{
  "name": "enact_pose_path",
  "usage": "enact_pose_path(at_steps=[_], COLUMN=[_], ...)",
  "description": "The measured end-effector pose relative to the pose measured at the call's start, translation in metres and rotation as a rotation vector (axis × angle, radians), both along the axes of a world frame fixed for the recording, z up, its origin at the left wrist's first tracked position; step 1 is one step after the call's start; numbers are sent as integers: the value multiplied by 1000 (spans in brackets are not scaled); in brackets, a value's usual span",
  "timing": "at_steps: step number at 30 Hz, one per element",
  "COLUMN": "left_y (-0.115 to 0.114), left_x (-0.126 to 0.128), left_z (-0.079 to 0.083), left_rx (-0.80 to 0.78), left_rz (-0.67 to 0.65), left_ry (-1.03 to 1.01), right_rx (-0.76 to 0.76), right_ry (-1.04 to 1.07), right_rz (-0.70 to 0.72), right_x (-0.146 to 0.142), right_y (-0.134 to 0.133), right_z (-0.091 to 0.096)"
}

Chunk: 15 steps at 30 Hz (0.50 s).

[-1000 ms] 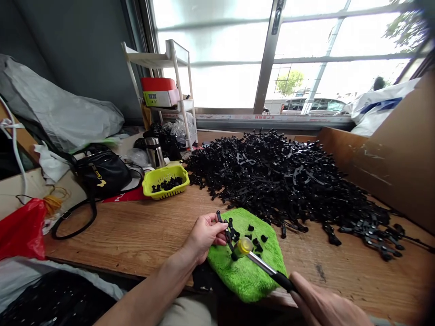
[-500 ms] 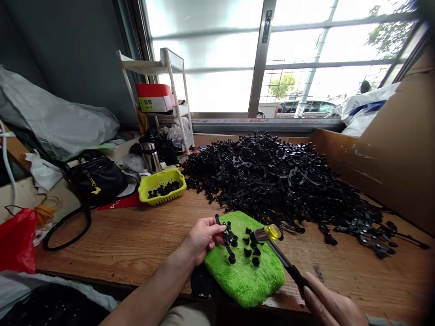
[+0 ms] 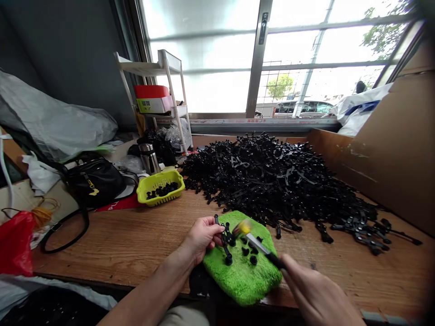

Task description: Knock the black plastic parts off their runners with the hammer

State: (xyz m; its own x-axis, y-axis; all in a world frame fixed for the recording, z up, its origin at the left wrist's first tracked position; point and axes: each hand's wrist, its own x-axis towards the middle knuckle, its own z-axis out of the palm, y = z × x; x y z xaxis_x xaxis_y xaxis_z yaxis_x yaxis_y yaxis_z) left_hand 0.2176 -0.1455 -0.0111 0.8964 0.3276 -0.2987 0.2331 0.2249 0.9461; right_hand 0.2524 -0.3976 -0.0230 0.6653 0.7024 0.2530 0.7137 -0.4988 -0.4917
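My left hand (image 3: 205, 237) pinches a black jointed plastic part (image 3: 224, 242) with round ends, holding it over the left side of a fuzzy green cloth pad (image 3: 238, 283). In my right hand (image 3: 311, 285) is a hammer (image 3: 256, 244), gripped by its black handle. Its yellow-tipped head, blurred by motion, is close to the upper right of the jointed part; whether they touch I cannot tell. Several small black knobs (image 3: 253, 260) lie on the pad, some of them partly hidden by the hammer.
A big heap of black jointed parts (image 3: 265, 176) covers the back of the wooden table (image 3: 136, 244). To the left stand a yellow-green basket (image 3: 142, 186) with small black pieces, a steel flask (image 3: 149, 159) and a black bag (image 3: 97, 179). Cardboard (image 3: 390, 149) rises at the right.
My right hand has swung the hammer left, bringing its head from above the loose knobs to beside the jointed part. My left hand keeps its hold. The whole view has shifted slightly.
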Motion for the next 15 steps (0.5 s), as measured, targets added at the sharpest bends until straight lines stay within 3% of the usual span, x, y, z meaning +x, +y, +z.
enact_pose_path(at_steps=[6,10,15], left_y=[0,-1,0], left_x=[2,3,-3], left_z=[-4,-6,-6], left_rx=[30,53,0], left_rz=[0,4,42], left_ry=[-18,-31,-71], right_rx=[-36,-108,77], right_ry=[25,37,-47], right_rz=[2,3,-81], right_x=[-1,4,3], right_y=[5,7,-11], right_z=[7,-1,-6])
